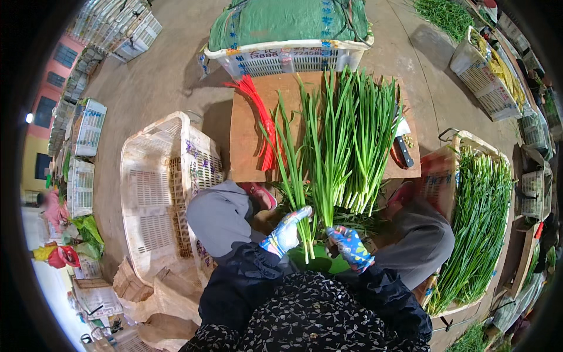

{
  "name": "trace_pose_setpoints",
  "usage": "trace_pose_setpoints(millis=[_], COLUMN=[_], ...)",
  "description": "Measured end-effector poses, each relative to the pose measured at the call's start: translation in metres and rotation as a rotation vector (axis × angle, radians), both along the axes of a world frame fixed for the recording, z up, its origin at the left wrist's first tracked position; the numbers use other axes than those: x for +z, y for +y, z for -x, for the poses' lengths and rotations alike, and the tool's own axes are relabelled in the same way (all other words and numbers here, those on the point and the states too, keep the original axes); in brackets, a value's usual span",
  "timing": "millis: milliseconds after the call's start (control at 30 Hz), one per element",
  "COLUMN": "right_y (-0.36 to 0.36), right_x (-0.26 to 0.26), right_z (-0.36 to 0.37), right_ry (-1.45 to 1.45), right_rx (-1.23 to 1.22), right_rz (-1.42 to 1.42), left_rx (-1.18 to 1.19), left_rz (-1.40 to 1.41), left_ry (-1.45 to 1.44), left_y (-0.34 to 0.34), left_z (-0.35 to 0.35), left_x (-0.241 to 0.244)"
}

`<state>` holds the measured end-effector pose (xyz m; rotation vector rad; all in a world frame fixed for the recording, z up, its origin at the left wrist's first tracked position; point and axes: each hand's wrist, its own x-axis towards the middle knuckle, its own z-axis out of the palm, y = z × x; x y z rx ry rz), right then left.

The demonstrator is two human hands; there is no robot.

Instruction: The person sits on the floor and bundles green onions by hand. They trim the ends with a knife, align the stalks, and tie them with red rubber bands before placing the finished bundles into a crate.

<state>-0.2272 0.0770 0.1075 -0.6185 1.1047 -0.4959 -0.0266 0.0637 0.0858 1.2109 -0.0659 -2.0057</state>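
Note:
My left hand (288, 231), in a patterned work glove, is closed around a small bunch of long green leafy stalks (294, 185), their pale ends pointing towards me. My right hand (350, 247), in a matching glove, grips the lower end of another bunch (323, 189); its fingertips are partly hidden. Both bunches reach over the near edge of a brown board (250, 169). A large pile of the same greens (363, 145) lies on the board's right half. Red ties (265, 123) lie at its left, and a black-handled knife (403, 152) at its right edge.
An open white plastic crate (151, 193) stands at the left. A crate packed with greens (477, 229) stands at the right. Beyond the board is a crate under a green cover (288, 26). Part of a green thing (323, 262) shows below my hands. A person (55, 209) is far left.

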Motion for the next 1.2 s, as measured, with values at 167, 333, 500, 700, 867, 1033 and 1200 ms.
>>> trace_pose_setpoints(millis=[167,333,500,700,867,1033,1200], right_y=[0.013,0.034,0.020,0.016,0.008,-0.003,-0.026], right_x=[0.013,-0.011,0.008,0.014,0.029,0.042,0.072], right_z=[-0.009,-0.018,-0.018,0.014,0.021,0.022,0.024], right_ry=[-0.131,-0.063,-0.006,-0.060,-0.080,-0.069,0.068], right_rx=[0.206,0.386,0.503,0.360,0.275,0.146,0.008], right_rz=[-0.102,0.113,0.138,0.098,0.098,0.241,0.525], left_rx=[-0.066,-0.084,-0.133,-0.363,-0.433,-0.489,-0.519], left_rz=[0.059,-0.008,0.014,0.008,0.003,0.021,0.000], left_ry=[0.427,0.403,0.141,-0.307,-0.441,-0.508,-0.510], left_y=[-0.001,0.001,0.004,0.003,0.027,0.040,0.045], left_z=[0.003,0.010,-0.017,-0.090,-0.136,-0.132,-0.129], left_x=[0.004,0.013,0.052,0.154,0.196,0.219,0.229])
